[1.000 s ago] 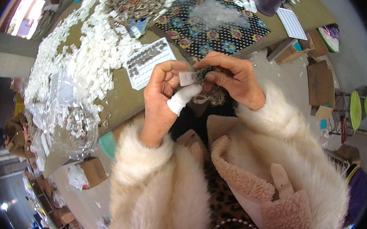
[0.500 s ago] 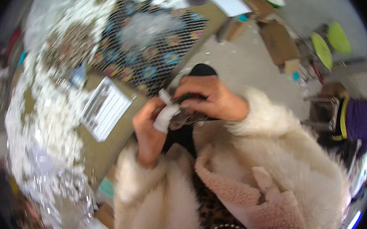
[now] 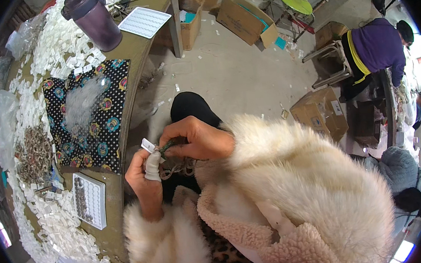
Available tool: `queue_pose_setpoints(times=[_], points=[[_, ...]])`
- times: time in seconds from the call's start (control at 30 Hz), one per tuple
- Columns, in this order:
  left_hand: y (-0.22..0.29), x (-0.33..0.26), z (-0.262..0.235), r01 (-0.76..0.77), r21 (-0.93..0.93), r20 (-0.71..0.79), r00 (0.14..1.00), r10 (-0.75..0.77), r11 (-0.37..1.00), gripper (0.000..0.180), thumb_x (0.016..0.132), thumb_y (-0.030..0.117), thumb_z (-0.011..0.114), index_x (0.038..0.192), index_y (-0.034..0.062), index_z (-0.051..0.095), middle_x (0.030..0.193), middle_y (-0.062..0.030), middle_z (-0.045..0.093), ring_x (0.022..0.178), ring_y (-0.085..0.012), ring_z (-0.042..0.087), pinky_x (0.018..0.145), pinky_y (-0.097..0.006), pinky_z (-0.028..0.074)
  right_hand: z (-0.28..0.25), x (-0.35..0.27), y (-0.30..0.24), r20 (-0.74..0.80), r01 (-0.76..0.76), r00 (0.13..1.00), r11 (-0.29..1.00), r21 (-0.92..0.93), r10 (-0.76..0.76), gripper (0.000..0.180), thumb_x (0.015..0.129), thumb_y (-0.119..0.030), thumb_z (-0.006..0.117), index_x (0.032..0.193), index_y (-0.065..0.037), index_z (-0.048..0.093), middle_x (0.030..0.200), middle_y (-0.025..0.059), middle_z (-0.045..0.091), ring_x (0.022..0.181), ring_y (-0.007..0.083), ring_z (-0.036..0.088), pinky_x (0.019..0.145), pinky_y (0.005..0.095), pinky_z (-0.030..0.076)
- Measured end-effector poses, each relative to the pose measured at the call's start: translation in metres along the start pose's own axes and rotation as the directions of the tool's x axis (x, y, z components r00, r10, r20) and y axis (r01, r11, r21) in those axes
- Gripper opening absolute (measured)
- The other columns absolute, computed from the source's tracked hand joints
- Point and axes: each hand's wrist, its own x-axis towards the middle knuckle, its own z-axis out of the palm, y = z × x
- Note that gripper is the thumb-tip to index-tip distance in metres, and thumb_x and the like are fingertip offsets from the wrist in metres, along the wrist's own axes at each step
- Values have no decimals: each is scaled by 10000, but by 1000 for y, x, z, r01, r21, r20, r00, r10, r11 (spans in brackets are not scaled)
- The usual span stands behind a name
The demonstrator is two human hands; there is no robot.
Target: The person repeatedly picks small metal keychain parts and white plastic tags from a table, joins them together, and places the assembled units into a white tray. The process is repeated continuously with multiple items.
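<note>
My left hand (image 3: 145, 188) is closed, its thumb and finger pinching a small white tag (image 3: 148, 146) that sticks up from the fingertips. One of its fingers wears a white wrap (image 3: 152, 166). Close against it, my right hand (image 3: 200, 139) is closed in a pinch on a thin dark green thing (image 3: 167, 145), whose kind I cannot make out. Below the fingers hang several metal ring-like pieces (image 3: 175, 170), partly covered by the right hand. Both hands are above my lap, beside the table edge.
On the table (image 3: 109, 201) lie a dotted cloth (image 3: 111, 97) with clear plastic bits, heaped white tags (image 3: 51, 50), a pile of metal pieces (image 3: 34, 155) and white trays (image 3: 90, 200). A purple tumbler (image 3: 94, 24) stands there. Cardboard boxes (image 3: 320, 113) and seated people (image 3: 379, 46) are to the right.
The view has swung, so the table now appears farther left and more floor and people show at right. Both hands stay close together and closed; the white tag still stands out between them.
</note>
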Motion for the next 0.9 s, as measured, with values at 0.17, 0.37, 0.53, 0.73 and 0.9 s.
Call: queue_pose_setpoints(times=[0.17, 0.37, 0.53, 0.73, 0.9], points=[[13, -3, 5, 122, -14, -12, 992, -122, 992, 127, 935, 120, 724, 998, 16, 690, 776, 50, 610, 631, -18, 493, 542, -186, 384, -10, 6, 13, 89, 59, 992, 957, 285, -88, 170, 832, 28, 742, 991, 2, 688, 779, 51, 667, 706, 101, 628, 608, 292, 488], [23, -8, 9, 57, 123, -29, 998, -54, 991, 164, 886, 127, 777, 959, 17, 679, 821, 75, 562, 720, -15, 467, 636, -184, 373, -10, 3, 27, 163, 55, 980, 947, 316, -111, 162, 870, 16, 727, 1025, 0, 683, 875, 42, 631, 767, 110, 590, 656, 280, 463], [26, -2, 23, 89, 167, -9, 996, -89, 982, 141, 870, 93, 774, 934, 4, 685, 808, 73, 573, 731, -24, 487, 652, -189, 386, -9, -12, 26, -130, 274, 957, 956, 109, -259, 154, 795, 18, 733, 932, 15, 661, 811, 94, 616, 698, 182, 599, 609, 317, 449], [24, 4, 32, 104, 163, 16, 994, -108, 981, 124, 885, 62, 751, 945, -36, 704, 831, 31, 636, 739, -40, 535, 652, -208, 425, -17, -25, 22, -195, 286, 941, 958, 14, -278, 154, 772, -43, 741, 908, -3, 680, 812, 124, 639, 724, 311, 636, 631, 383, 484], [21, -10, 20, 8, 232, -51, 999, 4, 973, 154, 890, 62, 749, 969, -62, 704, 856, 5, 652, 750, -62, 539, 665, -218, 440, 5, -17, 18, -197, 371, 878, 880, -295, -436, 173, 763, -69, 734, 921, -47, 667, 833, 88, 597, 711, 292, 596, 616, 375, 452]])
